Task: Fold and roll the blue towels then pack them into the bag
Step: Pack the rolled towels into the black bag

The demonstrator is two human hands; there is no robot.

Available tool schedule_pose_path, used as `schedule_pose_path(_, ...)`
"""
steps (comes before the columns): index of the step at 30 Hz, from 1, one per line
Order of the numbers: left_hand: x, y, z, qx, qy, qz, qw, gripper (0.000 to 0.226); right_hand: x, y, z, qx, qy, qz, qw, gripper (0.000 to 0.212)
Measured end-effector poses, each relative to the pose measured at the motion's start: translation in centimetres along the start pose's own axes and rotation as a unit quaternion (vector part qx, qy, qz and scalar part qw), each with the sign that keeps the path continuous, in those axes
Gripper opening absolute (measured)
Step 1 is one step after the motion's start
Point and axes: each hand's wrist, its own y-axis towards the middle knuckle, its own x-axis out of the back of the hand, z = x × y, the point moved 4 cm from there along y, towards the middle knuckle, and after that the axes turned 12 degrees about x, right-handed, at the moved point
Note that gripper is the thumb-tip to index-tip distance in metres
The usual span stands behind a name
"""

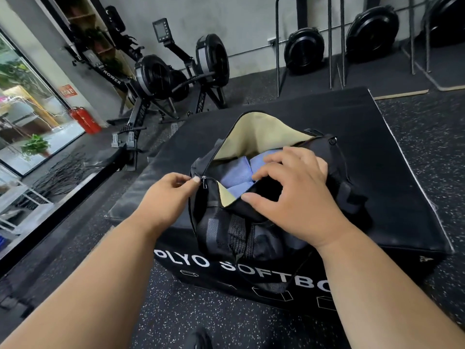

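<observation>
Both hands on black bag [266, 222], long axis left-near to right-far.

Black bag [251, 230] with tan lining lies unzipped, rolled blue towels [239, 172] packed side by side inside
</observation>
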Motion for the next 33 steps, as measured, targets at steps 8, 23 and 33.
schedule_pose_path(8, -0.5, 0.2, 0.2, -0.061, -0.026, -0.036, 0.997, 0.04, -0.2, 0.8, -1.0, -0.112, -0.093, -0.091, 0.985, 0.024)
schedule_pose_path(23, 0.6, -1.7, 0.9, -0.101, -0.218, 0.069, 0.968, 0.036, -9.1, 2.0, 6.3, -0.006, 0.089, 0.005, 0.996, 0.016)
schedule_pose_path(33, 0.8, -1.2, 1.9, -0.096, -0.238, 0.092, 0.962, 0.035, -11.1, 3.3, 6.5, -0.058, 0.117, 0.014, 0.991, 0.025)
